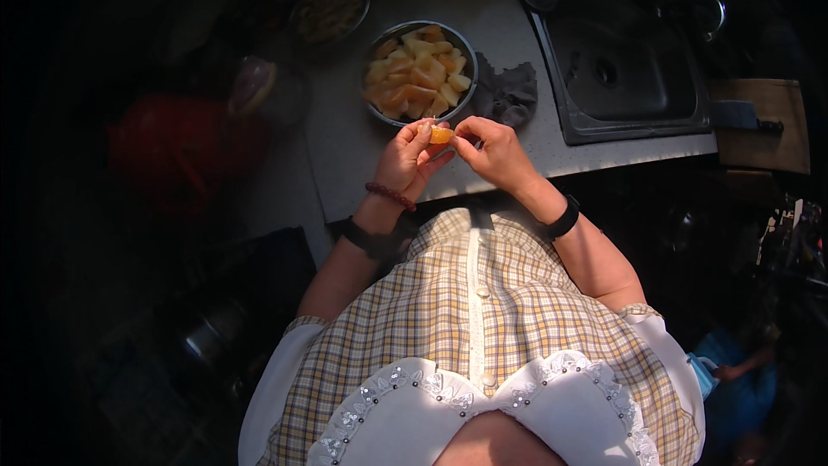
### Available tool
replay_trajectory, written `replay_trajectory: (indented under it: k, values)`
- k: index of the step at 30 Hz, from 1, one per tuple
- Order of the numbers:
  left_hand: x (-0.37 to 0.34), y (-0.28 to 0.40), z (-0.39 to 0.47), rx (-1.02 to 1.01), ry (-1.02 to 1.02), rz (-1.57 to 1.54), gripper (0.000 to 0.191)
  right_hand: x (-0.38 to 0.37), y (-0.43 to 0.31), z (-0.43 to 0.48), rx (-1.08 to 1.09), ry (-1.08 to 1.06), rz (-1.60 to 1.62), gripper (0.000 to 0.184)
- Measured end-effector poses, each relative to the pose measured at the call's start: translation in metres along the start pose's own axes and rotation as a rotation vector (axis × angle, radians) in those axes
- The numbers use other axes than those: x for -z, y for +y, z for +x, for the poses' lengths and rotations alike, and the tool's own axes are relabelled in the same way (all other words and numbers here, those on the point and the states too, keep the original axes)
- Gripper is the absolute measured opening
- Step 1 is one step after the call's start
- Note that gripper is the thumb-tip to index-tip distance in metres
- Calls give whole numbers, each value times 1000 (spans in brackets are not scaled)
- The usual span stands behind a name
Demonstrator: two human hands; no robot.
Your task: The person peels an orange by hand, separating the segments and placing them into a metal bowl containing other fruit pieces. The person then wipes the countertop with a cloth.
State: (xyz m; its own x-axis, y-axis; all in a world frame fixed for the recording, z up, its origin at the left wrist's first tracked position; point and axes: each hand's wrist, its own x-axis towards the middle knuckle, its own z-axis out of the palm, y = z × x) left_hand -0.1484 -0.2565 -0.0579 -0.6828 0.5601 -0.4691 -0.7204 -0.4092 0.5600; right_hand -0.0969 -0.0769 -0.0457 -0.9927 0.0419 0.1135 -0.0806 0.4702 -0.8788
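Observation:
My left hand holds a small piece of peeled orange citrus between thumb and fingers, just in front of a metal bowl. The fingertips of my right hand are pinched at the right end of that piece; whether they grip it or a bit of its skin cannot be told. The round metal bowl is filled with pale fruit chunks and orange citrus segments. A crumpled grey cloth lies against the bowl's right side.
To the right are a steel sink and a wooden board bearing a knife. A second bowl of pale pieces stands behind at left. A red object is in the left shade. Part of another person shows at lower right.

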Motion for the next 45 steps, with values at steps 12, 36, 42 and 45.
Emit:
replay_trajectory:
  k: [12,36,42,45]
  values:
    - [-3,3,1,6,44,-13,32,8,-1,2,-47,-5,175,15]
    - [0,4,2,134,120,187,44,15,2,8,126,-12,35,16]
    - [-1,4,6,213,54,154,45,8,-1,8,416,64,-198,12]
    - [-1,2,6,191,90,160,46,7,-1,10,304,82,-159,12]
